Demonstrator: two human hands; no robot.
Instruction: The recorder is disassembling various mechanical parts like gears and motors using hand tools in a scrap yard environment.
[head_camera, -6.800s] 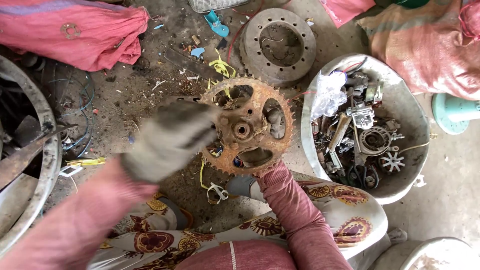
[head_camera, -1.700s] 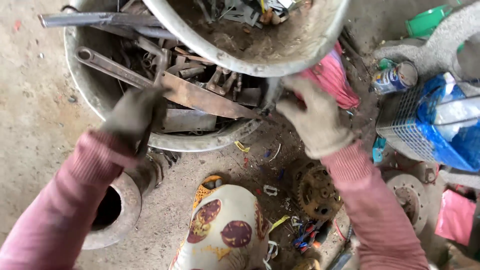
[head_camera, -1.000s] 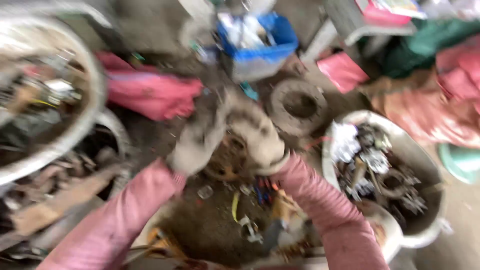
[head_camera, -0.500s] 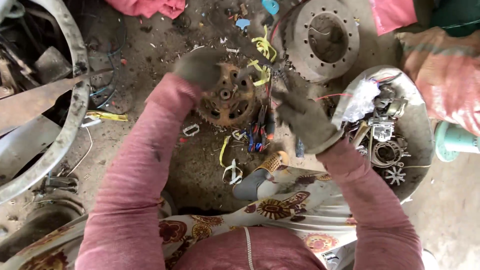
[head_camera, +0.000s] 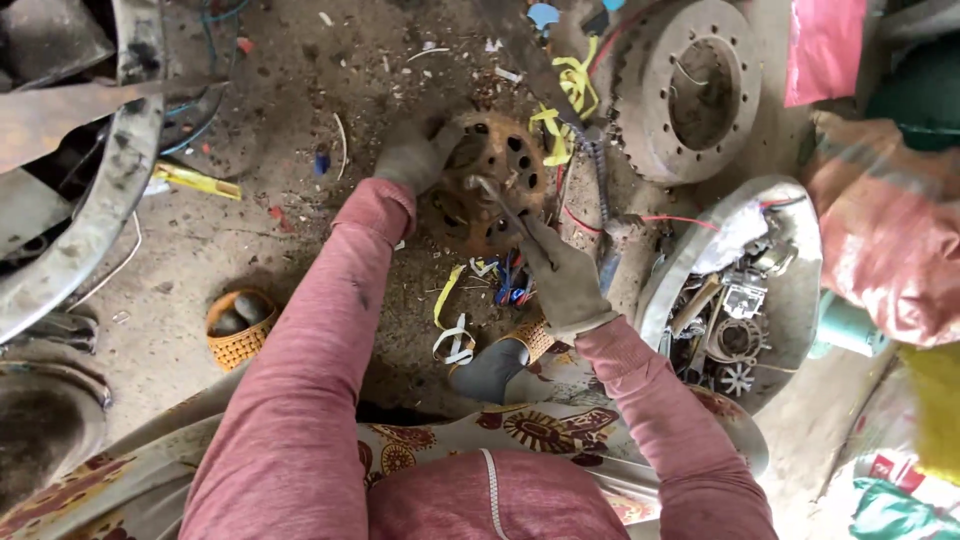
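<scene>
Gloved left hand (head_camera: 415, 155) clamps rusty sprocket (head_camera: 490, 180); right hand (head_camera: 560, 275) grips wrench (head_camera: 497, 200).

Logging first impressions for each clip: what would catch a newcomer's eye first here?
The rusty sprocket on the dirt floor at centre, with the gloved left hand gripping its edge and the gloved right hand working a wrench at its hub. Next, the big round metal disc at upper right, and below it a basin full of scrap parts at the right.
</scene>
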